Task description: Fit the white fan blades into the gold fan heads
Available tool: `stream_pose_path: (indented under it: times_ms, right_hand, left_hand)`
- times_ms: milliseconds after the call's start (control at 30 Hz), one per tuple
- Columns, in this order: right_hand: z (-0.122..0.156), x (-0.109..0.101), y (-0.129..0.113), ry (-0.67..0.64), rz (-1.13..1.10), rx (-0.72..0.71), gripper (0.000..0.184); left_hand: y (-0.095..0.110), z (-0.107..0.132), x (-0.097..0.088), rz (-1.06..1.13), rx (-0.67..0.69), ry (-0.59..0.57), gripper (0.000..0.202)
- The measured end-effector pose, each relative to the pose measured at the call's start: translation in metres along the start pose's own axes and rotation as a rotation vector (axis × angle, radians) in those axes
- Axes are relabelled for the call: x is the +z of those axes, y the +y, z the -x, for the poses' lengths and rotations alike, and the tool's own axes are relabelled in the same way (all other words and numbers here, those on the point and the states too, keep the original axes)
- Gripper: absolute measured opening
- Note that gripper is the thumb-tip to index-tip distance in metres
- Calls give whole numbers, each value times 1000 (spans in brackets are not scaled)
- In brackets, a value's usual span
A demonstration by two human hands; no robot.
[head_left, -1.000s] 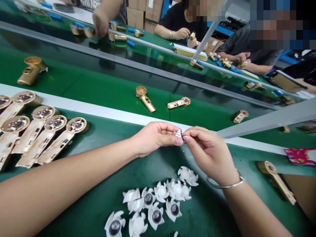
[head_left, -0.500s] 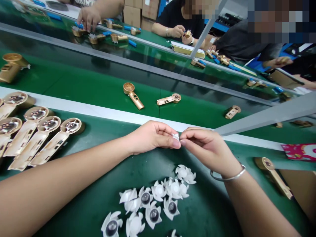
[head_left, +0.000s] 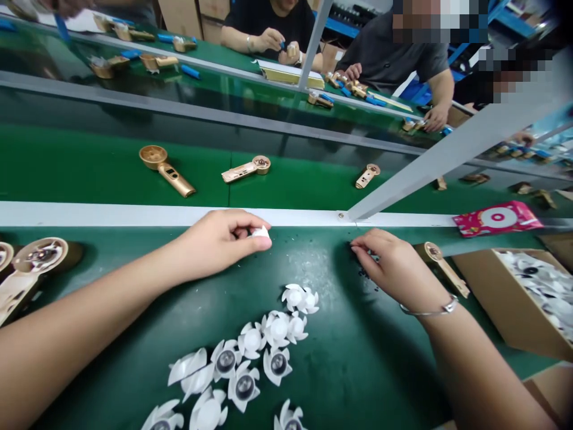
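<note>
Nearest, white fan blades (head_left: 250,343) are scattered on the green bench (head_left: 358,370). Beyond them, a small white piece (head_left: 261,232) is pinched in the left hand (head_left: 219,242); the right hand (head_left: 394,269) is pressed fingertips-down on the bench (its grip cannot be told). Farther off, a gold housing (head_left: 166,170) is laid on the belt (head_left: 89,173).

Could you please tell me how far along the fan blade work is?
Done: cannot tell; white blades lie loose on the green table. In hand: the left hand pinches one blade; the right hand fingers small dark bits. Left: seemingly plenty, a box holds many more.
</note>
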State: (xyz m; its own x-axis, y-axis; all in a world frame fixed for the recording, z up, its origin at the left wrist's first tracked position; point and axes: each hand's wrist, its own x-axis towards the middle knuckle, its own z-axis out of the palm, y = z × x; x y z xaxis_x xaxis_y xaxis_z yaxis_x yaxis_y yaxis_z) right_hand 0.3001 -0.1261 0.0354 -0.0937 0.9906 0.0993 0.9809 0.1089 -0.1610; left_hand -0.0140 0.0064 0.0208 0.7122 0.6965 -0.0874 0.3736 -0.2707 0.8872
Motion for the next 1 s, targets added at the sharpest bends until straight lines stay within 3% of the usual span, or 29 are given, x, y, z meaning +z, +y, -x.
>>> stream_pose_path:
  times_ms: [67, 167, 333, 467, 600, 733, 900, 1000]
  right_hand:
    - [2, 3, -1, -5, 8, -44, 21]
    - [-3, 6, -10, 3, 9, -99, 21]
    - [-32, 12, -56, 6, -174, -210, 18]
    - [-57, 20, -89, -49, -215, -298, 17]
    - [-72, 29, -102, -144, -307, -451, 15]
    - [-77, 30, -118, -220, -114, -572, 21]
    - [-87, 27, -142, -285, 165, -552, 18]
    - [-97, 23, -138, -286, 11, -477, 14]
  left_hand:
    - [-1, -3, -2, 275, -116, 48, 36]
    - [-2, -5, -4, 624, -170, 143, 36]
    - [-4, -7, -7, 1014, -165, 207, 37]
    - [-9, -7, -12, 997, -142, 174, 35]
    - [-14, -8, -14, 998, -116, 175, 31]
    - [-17, -11, -13, 1019, -114, 215, 33]
    - [-17, -12, -12, 997, -103, 250, 37]
    - [-18, -11, -10, 1009, -86, 251, 36]
